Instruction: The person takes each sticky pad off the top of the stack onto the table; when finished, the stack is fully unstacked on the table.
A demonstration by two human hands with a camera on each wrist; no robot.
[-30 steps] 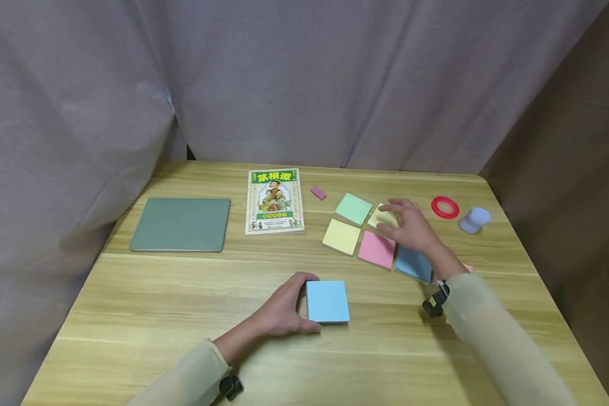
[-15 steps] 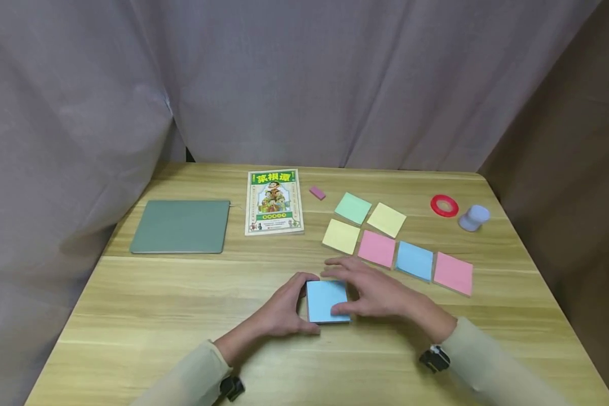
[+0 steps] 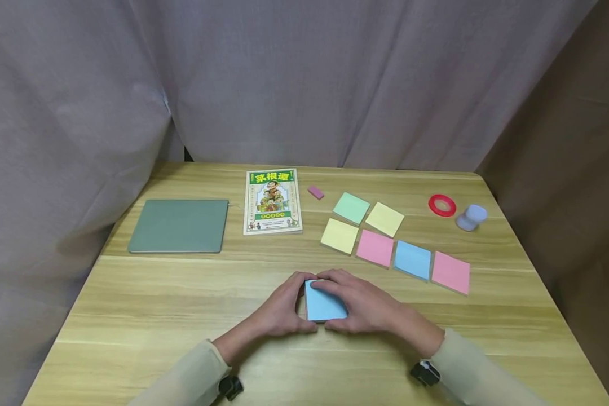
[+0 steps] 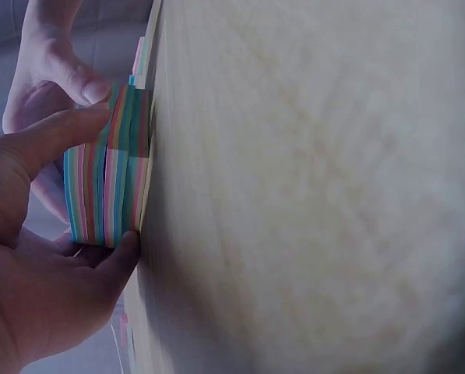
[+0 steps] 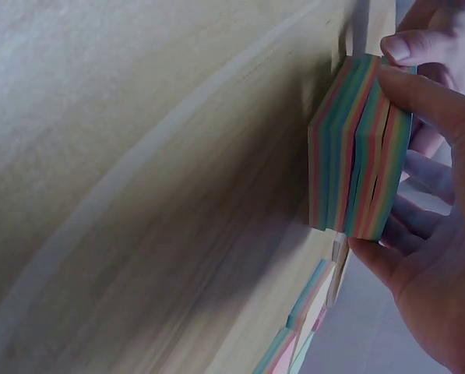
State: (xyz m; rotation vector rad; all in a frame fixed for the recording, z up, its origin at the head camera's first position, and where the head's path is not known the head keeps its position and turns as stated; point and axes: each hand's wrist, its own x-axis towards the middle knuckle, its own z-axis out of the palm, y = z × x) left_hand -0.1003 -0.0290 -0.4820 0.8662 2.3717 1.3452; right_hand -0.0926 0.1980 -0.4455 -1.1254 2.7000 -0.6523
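A thick pad of sticky notes (image 3: pixel 322 304) with a blue top sheet lies on the wooden table (image 3: pixel 172 304) near the front middle. Its side shows rainbow layers (image 4: pixel 111 187) (image 5: pixel 361 167). My left hand (image 3: pixel 284 307) grips the pad's left edge, thumb and fingers curled round it. My right hand (image 3: pixel 357 301) covers the pad's right part, with its fingers curled over the top and near edges. Beyond the pad, several single notes lie flat: green (image 3: pixel 352 207), yellow (image 3: pixel 384 219), yellow (image 3: pixel 339 235), pink (image 3: pixel 375 248), blue (image 3: pixel 412 260) and pink (image 3: pixel 450 273).
A book (image 3: pixel 273 201) with a green and yellow cover lies at the back middle. A grey-green flat pad (image 3: pixel 179 225) lies left of it. A small pink eraser (image 3: pixel 316 193), a red tape ring (image 3: pixel 442 205) and a pale blue small object (image 3: pixel 471 217) lie at the back right.
My right hand left the yellow note at the back right, came back to the blue-topped pad and now grips it. The left hand has stayed on the pad.
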